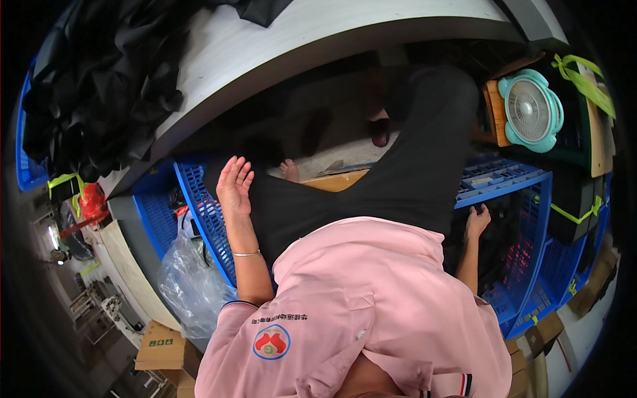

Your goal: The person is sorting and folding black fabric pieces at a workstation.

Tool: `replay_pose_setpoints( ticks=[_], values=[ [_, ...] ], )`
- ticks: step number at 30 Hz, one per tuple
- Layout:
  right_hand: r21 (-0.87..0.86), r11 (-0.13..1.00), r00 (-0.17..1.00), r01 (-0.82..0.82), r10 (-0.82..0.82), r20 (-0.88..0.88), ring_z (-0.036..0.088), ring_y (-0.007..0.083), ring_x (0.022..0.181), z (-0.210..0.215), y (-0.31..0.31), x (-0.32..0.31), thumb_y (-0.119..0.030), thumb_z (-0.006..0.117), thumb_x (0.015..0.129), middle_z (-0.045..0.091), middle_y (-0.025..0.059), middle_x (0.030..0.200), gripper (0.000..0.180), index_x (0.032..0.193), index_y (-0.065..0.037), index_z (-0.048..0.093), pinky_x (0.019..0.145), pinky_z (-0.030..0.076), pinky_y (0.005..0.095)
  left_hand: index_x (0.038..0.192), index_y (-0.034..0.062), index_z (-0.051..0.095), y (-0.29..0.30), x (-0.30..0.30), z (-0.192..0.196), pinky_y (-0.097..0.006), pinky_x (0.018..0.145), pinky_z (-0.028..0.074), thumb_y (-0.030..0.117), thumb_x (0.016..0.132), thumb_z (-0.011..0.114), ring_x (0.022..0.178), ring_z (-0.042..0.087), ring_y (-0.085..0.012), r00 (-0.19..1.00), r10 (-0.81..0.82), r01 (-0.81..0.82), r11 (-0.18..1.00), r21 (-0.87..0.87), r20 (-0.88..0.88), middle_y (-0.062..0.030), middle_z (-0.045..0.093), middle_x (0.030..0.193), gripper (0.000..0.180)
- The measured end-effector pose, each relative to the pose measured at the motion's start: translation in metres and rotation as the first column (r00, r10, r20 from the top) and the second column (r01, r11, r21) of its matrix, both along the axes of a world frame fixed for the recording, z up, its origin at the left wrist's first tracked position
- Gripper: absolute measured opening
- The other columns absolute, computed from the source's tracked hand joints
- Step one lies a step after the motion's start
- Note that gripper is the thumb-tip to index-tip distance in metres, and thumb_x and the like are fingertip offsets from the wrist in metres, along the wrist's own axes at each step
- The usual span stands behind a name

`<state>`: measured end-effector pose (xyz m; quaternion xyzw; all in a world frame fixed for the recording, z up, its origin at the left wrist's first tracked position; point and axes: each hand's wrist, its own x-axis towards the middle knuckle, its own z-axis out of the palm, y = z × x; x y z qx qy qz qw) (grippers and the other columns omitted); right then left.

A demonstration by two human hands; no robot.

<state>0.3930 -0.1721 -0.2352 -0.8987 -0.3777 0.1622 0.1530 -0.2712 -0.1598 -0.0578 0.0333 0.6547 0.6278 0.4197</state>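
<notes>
Sitting between a white worktable heaped with black fabric and two blue crates, the person keeps stock within reach: the right hand dips into the right crate, grip indiscernible, while the left hand hangs spread, empty, over the left crate.

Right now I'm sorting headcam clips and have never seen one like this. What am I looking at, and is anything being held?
This is one picture from a wide fisheye camera worn on a person's head, looking down, so straight edges bend. The pink jacket and black trousers are the wearer's own. The left hand is raised, its fingers spread, holding nothing, above a blue plastic crate. The right hand reaches into another blue crate of dark items; whether it grips anything is unclear. A white table carries black cloth; a teal fan is at right.
</notes>
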Motion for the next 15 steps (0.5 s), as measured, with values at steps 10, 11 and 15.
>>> replay_pose_setpoints(
  ticks=[10, 11, 15],
  values=[
    [-0.177, 0.974, 0.983, 0.143, -0.16, -0.088, 0.068, 0.0344, 0.1, -0.004, 0.032, 0.011, -0.007, 0.056, 0.077, 0.072, 0.0224, 0.106, 0.036, 0.109, 0.006, 0.068, 0.09, 0.05, 0.0387, 0.128, -0.0007, 0.059, -0.008, -0.007, -0.014, -0.034, 0.084, 0.059, 0.012, 0.098, 0.063, 0.101, 0.069, -0.022, 0.997, 0.074, -0.072, 0.995, -0.072, 0.026, -0.0143, 0.069, 0.116, 0.033],
    [-0.181, 0.973, 0.984, 0.142, -0.159, -0.084, 0.068, 0.0344, 0.1, -0.005, 0.033, 0.014, -0.007, 0.056, 0.077, 0.072, 0.0224, 0.106, 0.036, 0.109, 0.006, 0.068, 0.09, 0.05, 0.0387, 0.127, -0.0009, 0.059, -0.008, -0.008, -0.016, -0.034, 0.085, 0.059, 0.011, 0.098, 0.063, 0.101, 0.069, -0.0222, 0.996, 0.077, -0.075, 0.995, -0.069, 0.035, -0.0145, 0.069, 0.116, 0.033],
    [-0.216, 0.97, 0.984, 0.11, -0.137, -0.116, 0.068, 0.0346, 0.1, -0.002, 0.033, 0.012, -0.009, 0.057, 0.078, 0.072, 0.0223, 0.105, 0.038, 0.111, 0.006, 0.067, 0.091, 0.05, 0.039, 0.127, -0.0014, 0.059, -0.003, -0.011, -0.023, -0.034, 0.085, 0.059, 0.011, 0.097, 0.063, 0.101, 0.069, -0.0223, 0.997, 0.058, -0.055, 0.996, -0.068, 0.046, -0.0147, 0.069, 0.116, 0.032]
  ],
)
